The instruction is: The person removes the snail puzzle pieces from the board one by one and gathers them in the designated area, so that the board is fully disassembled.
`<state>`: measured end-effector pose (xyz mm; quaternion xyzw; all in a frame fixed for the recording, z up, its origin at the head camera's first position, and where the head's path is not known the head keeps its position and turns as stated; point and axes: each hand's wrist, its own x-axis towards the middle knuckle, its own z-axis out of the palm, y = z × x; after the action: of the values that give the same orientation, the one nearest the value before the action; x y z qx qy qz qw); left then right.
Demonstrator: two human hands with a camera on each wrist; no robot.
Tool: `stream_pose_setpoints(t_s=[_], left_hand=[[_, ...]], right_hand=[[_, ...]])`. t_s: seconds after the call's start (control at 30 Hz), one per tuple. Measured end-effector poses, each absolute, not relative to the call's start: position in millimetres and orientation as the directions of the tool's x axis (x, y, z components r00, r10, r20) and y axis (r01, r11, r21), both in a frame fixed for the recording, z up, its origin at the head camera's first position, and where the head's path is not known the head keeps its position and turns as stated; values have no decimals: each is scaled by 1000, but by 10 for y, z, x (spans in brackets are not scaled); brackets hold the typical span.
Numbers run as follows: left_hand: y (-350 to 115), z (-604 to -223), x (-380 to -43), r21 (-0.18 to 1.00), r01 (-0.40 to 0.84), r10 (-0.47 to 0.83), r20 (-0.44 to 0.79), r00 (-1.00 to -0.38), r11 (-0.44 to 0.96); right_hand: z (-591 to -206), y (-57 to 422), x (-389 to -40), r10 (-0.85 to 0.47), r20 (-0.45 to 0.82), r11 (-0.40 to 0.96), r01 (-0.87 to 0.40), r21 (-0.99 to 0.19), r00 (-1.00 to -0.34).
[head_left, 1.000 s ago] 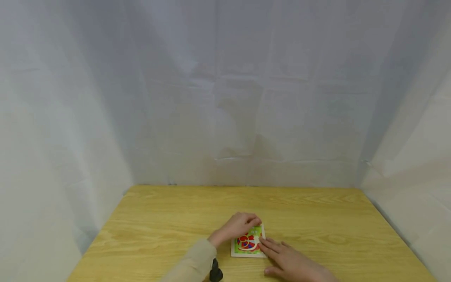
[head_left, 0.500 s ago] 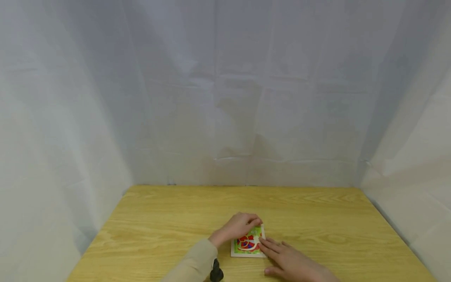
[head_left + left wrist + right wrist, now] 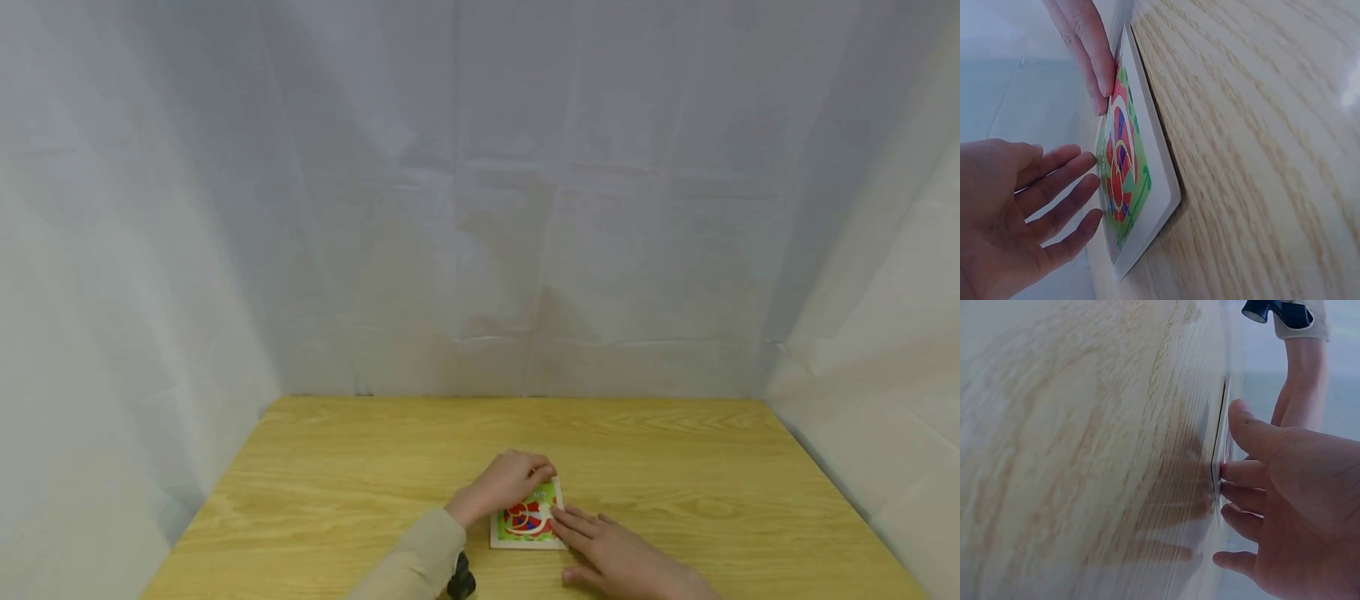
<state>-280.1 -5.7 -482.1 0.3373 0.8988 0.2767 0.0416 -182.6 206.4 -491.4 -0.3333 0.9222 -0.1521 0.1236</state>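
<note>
A small square puzzle board (image 3: pixel 527 544) with a pale wooden frame lies flat on the table. Its picture shows a red, blue and white snail-like swirl on green. The left hand (image 3: pixel 504 483) reaches over the board's far left part, and its slightly bent fingertips touch the picture near the far edge. In the left wrist view these fingers (image 3: pixel 1063 203) are spread and hold nothing. From the right, the right hand (image 3: pixel 618 554) rests its straight fingertips on the board's right side, with the thumb apart on the table side. The far left corner is hidden under the left hand.
The wood-grain table (image 3: pixel 337 467) extends around the board on every side. Pale sheeting (image 3: pixel 495 250) hangs behind it and along both sides. A black device (image 3: pixel 461 577) is strapped at the left sleeve (image 3: pixel 420 554).
</note>
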Motion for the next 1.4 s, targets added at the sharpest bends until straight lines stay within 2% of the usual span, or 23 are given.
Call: stream_pose_setpoints(t_s=[0.37, 0.7, 0.83, 1.13, 1.4], left_hand=[[-34, -4759, -2759, 468, 606, 633, 121, -765, 643], [48, -4758, -2741, 315, 645, 628, 168, -760, 696], [61, -4760, -2752, 344, 636, 623, 163, -765, 691], [53, -4765, -2805, 510, 565, 598, 116, -793, 649], [53, -4787, -2777, 570, 535, 621, 56, -782, 623]], right_hand=[[-4898, 2050, -1814, -655, -121, 730, -584, -356, -745], [-4881, 2051, -1812, -664, -126, 724, -590, -358, -737], [-4867, 2045, -1807, -666, -127, 723, -594, -352, -735], [-4858, 2021, -1803, -676, -75, 721, -637, -272, -734], [-4857, 2001, -1800, -664, -116, 735, -616, -283, -738]])
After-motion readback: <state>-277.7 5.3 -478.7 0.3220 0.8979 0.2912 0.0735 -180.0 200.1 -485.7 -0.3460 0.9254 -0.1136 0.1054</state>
